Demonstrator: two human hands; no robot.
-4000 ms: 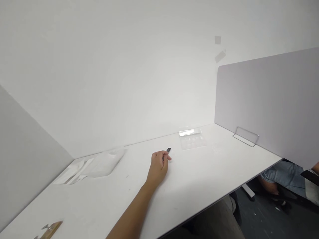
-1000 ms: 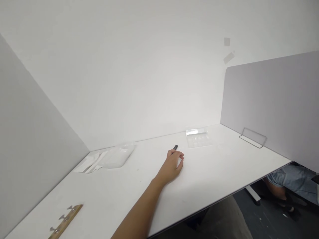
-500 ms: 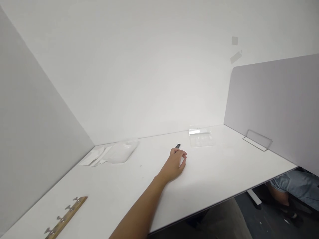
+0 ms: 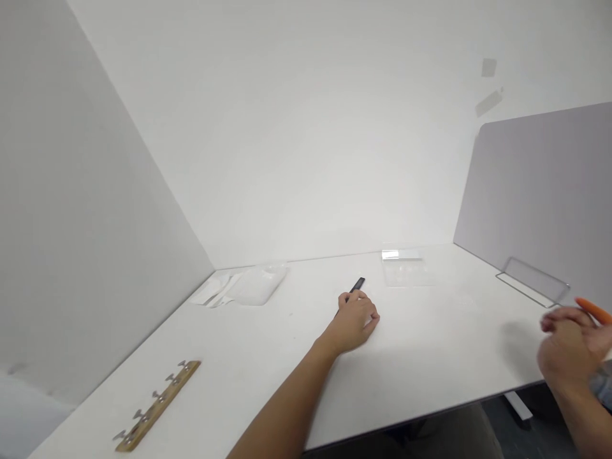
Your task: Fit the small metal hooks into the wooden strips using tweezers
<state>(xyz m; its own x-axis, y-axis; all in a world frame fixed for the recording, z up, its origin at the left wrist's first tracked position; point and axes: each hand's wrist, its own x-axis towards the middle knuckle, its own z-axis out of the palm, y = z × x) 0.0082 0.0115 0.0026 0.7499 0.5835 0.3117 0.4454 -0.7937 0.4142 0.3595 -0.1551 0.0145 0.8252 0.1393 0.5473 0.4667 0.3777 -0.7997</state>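
My left hand (image 4: 356, 322) rests on the white table, fingers curled over a slim black bar (image 4: 357, 284). The bar's far end sticks out past the fingers, while the rest is hidden under the hand. At the right edge, my right hand (image 4: 568, 350) is raised near the table's front edge and somewhat blurred. It is closed around an orange stick-like thing (image 4: 593, 310), whose tip points up and left; its exact kind cannot be made out.
A wooden strip with several metal hooks (image 4: 160, 405) lies front left. Clear plastic packaging (image 4: 258, 285) is at the back left. A clear plastic holder (image 4: 406, 273) stands near the back wall. A wire frame (image 4: 526, 290) sits by the grey divider (image 4: 540, 191).
My right hand has come into view from the right with the orange thing. More of the black bar shows beyond my left hand. The view has shifted left.
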